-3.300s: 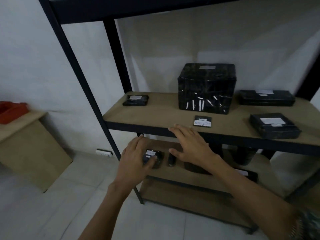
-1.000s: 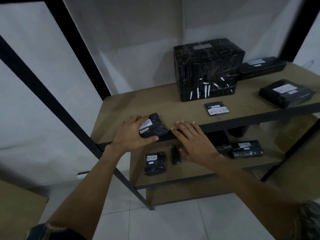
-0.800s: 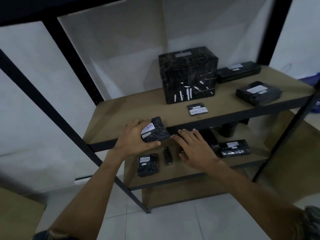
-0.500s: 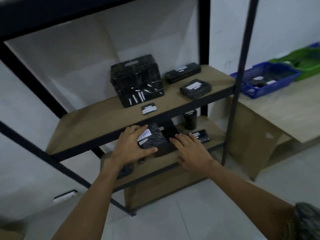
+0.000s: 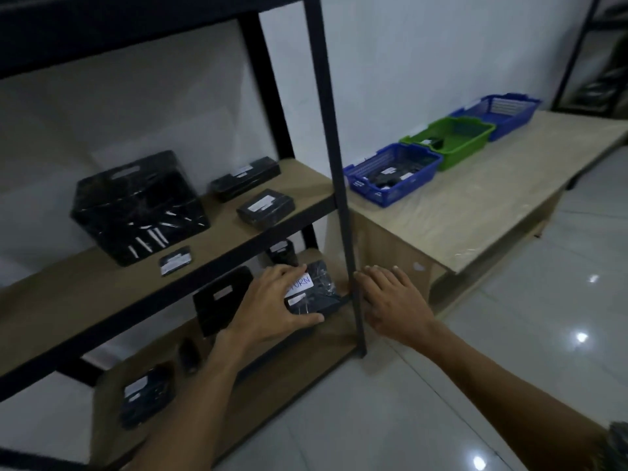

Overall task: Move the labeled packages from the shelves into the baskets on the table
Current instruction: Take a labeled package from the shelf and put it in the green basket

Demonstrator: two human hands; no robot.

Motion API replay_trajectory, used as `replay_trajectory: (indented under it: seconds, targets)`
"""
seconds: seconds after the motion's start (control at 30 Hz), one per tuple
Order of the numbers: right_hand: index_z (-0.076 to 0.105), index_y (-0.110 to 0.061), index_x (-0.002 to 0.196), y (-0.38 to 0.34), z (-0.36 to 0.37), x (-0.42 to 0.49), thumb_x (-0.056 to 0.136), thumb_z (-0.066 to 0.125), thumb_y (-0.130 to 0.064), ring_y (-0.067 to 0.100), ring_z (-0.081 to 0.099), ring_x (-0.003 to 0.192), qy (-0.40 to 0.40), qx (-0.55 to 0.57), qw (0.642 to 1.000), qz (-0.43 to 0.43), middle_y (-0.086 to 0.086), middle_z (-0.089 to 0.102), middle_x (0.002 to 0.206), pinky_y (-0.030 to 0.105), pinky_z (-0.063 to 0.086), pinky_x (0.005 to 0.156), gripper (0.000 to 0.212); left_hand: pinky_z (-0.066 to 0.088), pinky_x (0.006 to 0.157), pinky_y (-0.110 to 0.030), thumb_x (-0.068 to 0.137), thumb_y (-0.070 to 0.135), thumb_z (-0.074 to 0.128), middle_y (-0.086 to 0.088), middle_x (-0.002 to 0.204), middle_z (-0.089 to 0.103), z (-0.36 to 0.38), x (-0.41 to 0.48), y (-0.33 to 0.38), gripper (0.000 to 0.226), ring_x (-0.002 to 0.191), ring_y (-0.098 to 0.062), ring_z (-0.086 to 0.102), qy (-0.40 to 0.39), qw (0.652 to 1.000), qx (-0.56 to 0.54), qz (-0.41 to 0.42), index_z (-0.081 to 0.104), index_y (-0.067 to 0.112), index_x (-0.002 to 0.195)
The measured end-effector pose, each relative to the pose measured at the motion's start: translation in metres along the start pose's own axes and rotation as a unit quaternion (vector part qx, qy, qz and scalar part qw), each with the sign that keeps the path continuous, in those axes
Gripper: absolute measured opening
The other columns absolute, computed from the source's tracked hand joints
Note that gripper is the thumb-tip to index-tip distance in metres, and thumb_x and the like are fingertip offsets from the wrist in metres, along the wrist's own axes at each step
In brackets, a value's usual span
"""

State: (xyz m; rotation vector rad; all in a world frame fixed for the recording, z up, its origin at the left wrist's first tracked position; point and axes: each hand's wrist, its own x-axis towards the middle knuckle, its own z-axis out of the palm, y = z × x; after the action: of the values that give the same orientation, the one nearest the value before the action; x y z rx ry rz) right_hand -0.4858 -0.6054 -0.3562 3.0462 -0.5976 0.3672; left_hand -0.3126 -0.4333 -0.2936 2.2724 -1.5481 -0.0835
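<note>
My left hand [image 5: 272, 307] grips a small black package [image 5: 314, 294] with a white handwritten label, held in front of the shelving. My right hand [image 5: 394, 302] hovers flat beside it, fingers straight, holding nothing. On the middle shelf [image 5: 85, 300] stand a large black box [image 5: 139, 205], a tiny labeled packet [image 5: 175, 260] and two flat packages [image 5: 265, 208] [image 5: 244, 178]. Lower-shelf packages [image 5: 146, 396] [image 5: 221, 300] lie below. On the table [image 5: 475, 205] stand a near blue basket [image 5: 390, 173], a green basket [image 5: 448, 141] and a far blue basket [image 5: 496, 113].
A black shelf post [image 5: 334, 164] rises between my hands and the table. The near blue basket holds several labeled packages; the green one holds one dark item. Glossy white floor tiles [image 5: 509, 334] spread to the right. Another dark rack [image 5: 594, 62] stands far right.
My view has swung right, bringing the table and baskets into sight. My left hand lifted the small labeled package off the middle shelf and carries it rightward; my right hand moved along, empty.
</note>
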Motion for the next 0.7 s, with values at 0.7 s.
replay_trajectory:
  seconds: [0.7]
  targets:
    - [0.041, -0.013, 0.139, 0.365, 0.011, 0.036, 0.074, 0.068, -0.044, 0.029, 0.045, 0.129, -0.008, 0.021, 0.999, 0.042, 0.014, 0.048, 0.139, 0.051, 0.032, 0.108, 0.076, 0.042, 0.097, -0.029, 0.057, 0.077, 0.069, 0.009, 0.129, 0.046, 0.164, 0.293, 0.188, 0.1, 0.113, -0.007, 0.044, -0.022, 0.998, -0.059, -0.008, 0.041, 0.028, 0.14]
